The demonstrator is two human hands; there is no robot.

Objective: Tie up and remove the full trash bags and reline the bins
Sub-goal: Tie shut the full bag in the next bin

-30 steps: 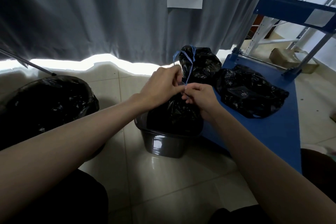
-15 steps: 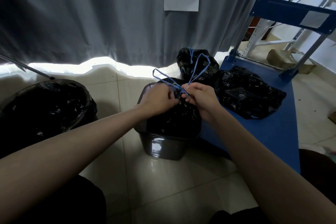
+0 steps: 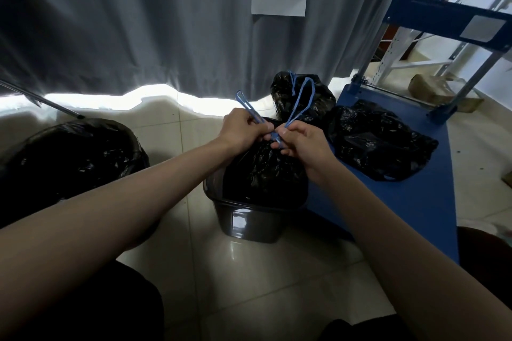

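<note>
A small dark bin stands on the tiled floor at the centre. Inside it sits a full black trash bag, gathered at the top. Two blue drawstring loops stick up from the gathered neck. My left hand grips the left loop at the bag's neck. Close beside it, my right hand pinches the right loop. The two hands almost touch above the bag.
A larger bin lined with black plastic stands at the left. A tied black bag sits behind the small bin, another black bag lies on the blue cart at the right. A grey curtain hangs behind.
My hands came down from a raised position onto the bag's neck. The drawstring, bunched between them before, now spreads into two loops, one in each hand.
</note>
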